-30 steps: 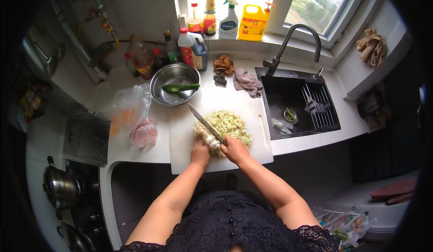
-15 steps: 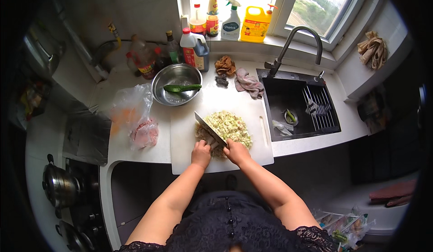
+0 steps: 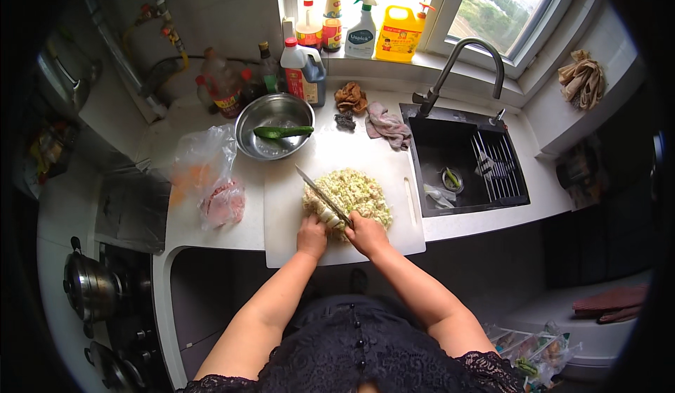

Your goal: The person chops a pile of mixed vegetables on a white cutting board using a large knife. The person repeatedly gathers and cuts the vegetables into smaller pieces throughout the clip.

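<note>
My right hand is closed round the handle of a kitchen knife, whose blade slants away to the left over a white cutting board. Beside the blade, my left hand has its fingers curled against a pale piece of vegetable, partly hidden by the hand and knife. Just beyond and right of the knife lies a heap of finely chopped pale green vegetable. Both hands are close together at the board's near edge.
Behind the board is a steel bowl with a green cucumber-like vegetable. Bagged pink meat lies left. A dark sink with faucet stands right; a cloth and a jug are at the back.
The knife blade has turned from showing its broad face to a more edge-on view. My left fingers have shifted slightly, and more of the pale piece shows beside them.
</note>
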Tool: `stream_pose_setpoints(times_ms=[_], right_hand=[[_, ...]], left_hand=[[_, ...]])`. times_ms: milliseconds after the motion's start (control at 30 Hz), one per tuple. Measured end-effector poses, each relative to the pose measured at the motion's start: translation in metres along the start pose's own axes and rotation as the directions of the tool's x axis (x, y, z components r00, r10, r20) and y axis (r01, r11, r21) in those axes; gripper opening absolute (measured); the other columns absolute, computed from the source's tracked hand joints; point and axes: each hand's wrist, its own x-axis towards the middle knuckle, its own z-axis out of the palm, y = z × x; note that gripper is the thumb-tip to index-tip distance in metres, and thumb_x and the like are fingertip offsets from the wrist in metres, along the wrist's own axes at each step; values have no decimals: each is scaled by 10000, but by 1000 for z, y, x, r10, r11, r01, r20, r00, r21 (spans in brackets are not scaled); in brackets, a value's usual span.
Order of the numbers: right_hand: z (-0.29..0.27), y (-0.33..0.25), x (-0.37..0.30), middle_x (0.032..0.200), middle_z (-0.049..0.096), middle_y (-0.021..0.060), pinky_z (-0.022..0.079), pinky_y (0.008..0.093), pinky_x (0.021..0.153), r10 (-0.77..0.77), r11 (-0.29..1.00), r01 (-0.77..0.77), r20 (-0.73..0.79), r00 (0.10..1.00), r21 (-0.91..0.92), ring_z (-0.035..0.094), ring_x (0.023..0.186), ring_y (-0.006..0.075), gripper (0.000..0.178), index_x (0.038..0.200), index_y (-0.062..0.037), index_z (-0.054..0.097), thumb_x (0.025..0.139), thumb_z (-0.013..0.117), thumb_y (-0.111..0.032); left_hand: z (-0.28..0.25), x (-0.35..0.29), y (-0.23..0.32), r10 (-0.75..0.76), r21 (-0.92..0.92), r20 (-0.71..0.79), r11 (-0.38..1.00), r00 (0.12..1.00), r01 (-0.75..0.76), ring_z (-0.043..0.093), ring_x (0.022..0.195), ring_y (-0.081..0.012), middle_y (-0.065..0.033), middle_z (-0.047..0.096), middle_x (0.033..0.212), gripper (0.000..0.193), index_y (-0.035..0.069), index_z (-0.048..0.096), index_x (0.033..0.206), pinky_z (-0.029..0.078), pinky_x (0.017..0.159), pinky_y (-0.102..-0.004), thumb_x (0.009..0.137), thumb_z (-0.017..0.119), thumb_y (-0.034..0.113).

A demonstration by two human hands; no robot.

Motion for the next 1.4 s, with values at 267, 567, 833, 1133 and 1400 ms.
stream_pose_setpoints(times_ms=[267,567,833,1133,1400], right_hand=[[1,7,3,787,631,185,470,481,707,-16,1000,15,-28,999,-10,605,787,390,229,908,-62,520,822,567,-268],[2,10,6,752,623,188,462,482,678,-5,997,8,-39,999,78,599,746,392,216,867,-49,523,816,549,-257],[5,10,0,777,631,180,466,487,694,23,1000,-23,0,1000,13,601,775,392,211,880,-60,532,817,555,-261],[-3,12,5,773,623,197,462,491,690,14,1000,-14,-2,1000,17,598,775,400,221,896,-64,519,816,559,-266],[8,20,5,779,626,194,464,495,706,28,998,-28,3,1000,-55,602,782,393,215,913,-72,531,824,562,-264]], left_hand=[[4,-1,-3,22,34,11,999,1000,-22,560,859,-281,-60,587,898,30,104,671,727,495,736,-381,704,676,123],[5,-3,-4,28,33,10,999,1000,-29,557,874,-279,-51,577,939,30,93,657,705,504,719,-375,721,634,104],[1,-2,-3,31,31,25,999,999,-32,563,868,-278,-59,589,905,50,96,663,720,499,730,-377,713,673,144],[1,-2,-2,5,33,40,999,999,-7,566,887,-282,-54,592,923,64,97,667,730,502,741,-378,709,687,154],[1,-1,-2,17,33,44,999,999,-19,561,878,-272,-48,590,928,52,99,666,727,500,746,-372,709,685,144]])
